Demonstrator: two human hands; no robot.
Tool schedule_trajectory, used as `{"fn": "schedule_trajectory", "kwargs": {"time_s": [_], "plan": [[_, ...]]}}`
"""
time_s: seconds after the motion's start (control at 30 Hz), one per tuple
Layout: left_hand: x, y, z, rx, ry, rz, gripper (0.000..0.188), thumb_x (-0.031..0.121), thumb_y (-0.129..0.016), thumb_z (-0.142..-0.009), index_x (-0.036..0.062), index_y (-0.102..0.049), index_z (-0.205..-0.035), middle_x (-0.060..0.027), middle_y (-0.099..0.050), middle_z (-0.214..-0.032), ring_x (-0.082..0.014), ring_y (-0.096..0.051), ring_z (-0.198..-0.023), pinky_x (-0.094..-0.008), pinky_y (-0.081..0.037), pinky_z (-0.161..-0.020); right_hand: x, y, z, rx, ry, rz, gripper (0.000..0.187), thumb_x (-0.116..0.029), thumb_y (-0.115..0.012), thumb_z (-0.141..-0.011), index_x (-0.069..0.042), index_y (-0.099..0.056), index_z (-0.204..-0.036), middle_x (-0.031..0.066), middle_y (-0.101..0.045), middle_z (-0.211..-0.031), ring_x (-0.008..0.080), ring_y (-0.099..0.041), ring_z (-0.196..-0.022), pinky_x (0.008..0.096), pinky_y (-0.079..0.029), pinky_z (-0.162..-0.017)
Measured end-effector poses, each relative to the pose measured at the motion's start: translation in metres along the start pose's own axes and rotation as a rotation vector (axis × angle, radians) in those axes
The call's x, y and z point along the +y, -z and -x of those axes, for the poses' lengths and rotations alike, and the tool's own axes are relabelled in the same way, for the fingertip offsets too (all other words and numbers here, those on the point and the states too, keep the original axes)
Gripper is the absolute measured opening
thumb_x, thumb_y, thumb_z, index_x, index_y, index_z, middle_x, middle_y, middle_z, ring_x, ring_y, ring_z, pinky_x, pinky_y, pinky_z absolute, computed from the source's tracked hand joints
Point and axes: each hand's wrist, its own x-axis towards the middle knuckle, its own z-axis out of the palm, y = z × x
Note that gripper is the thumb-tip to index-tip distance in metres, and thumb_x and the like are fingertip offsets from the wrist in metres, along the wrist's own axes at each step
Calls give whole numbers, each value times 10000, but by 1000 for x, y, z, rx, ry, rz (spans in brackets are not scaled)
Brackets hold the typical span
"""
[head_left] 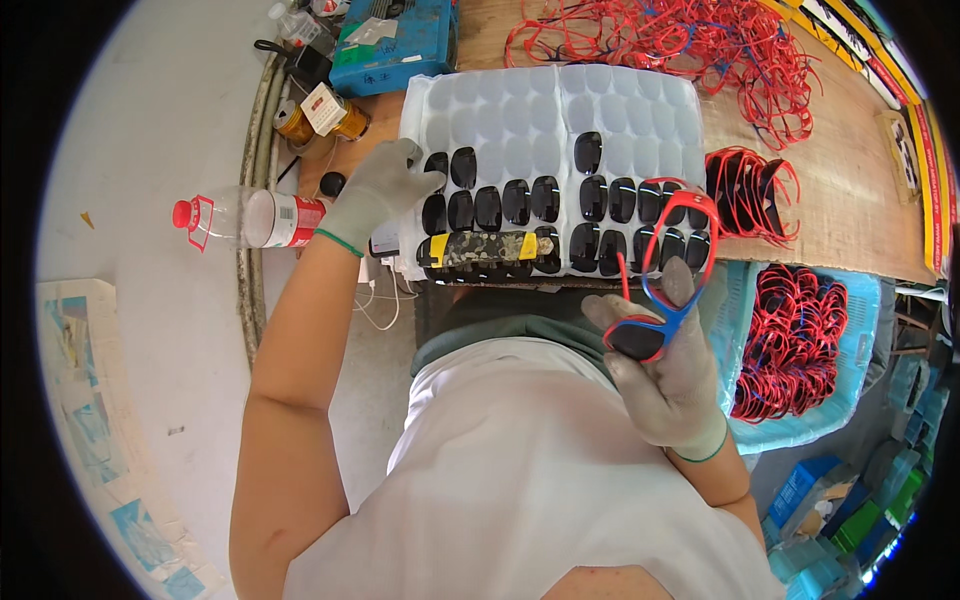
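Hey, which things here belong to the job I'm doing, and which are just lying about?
Likely part of the job:
frame in your right hand
dark lenses
tray
red frame heap
basket of frames

Seemingly just lying about:
bottle
drink cans
blue case

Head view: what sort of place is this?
Probably an eyewear workshop: a white tray of dark lenses, a tangle of mostly red frames on the wooden table, and a blue crate holding more frames.

Lenses [516, 202] lie in the tray [490, 112], between a bottle [250, 217] left and a basket [858, 360] right.
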Motion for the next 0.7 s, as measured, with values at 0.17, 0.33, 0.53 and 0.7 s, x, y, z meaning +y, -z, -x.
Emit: {"fn": "schedule_trajectory", "kwargs": {"time_s": [0.17,0.33,0.53,0.7], "plan": [[-11,-4,-5,27,37,154,489,357,-753,-805,-45,-674,-1071,-213,-711,-999,-321,-694,-953,-380,-527,-858,-1,-15,-5,26,-52,-212,802,164,-515,-849,23,-149,-1549,280,-574,-1349,272,-675,-1097,365,-536,-926],[8,7,-1,-63,127,133,445,354,-753,-784,-16,-695,-1025,-202,-723,-982,-320,-700,-948,-382,-528,-848,7,-16,-8,-25,-22,-304,836,172,-467,-820,-87,-111,-1531,301,-507,-1368,300,-622,-1183,448,-496,-1007],[-13,0,-9,-33,145,270,420,342,-776,-809,-25,-686,-993,-173,-714,-934,-267,-691,-888,-366,-527,-797,-5,-18,-8,67,-82,-219,642,151,-483,-834,-2,-242,-1409,269,-572,-1300,270,-662,-1097,392,-535,-933],[0,-11,3,169,45,140,422,323,-796,-789,-20,-679,-1006,-161,-712,-904,-252,-695,-857,-354,-532,-788,-7,-16,-8,142,-190,-268,514,130,-460,-846,39,-294,-1325,267,-589,-1256,272,-673,-1072,386,-544,-918]]}}
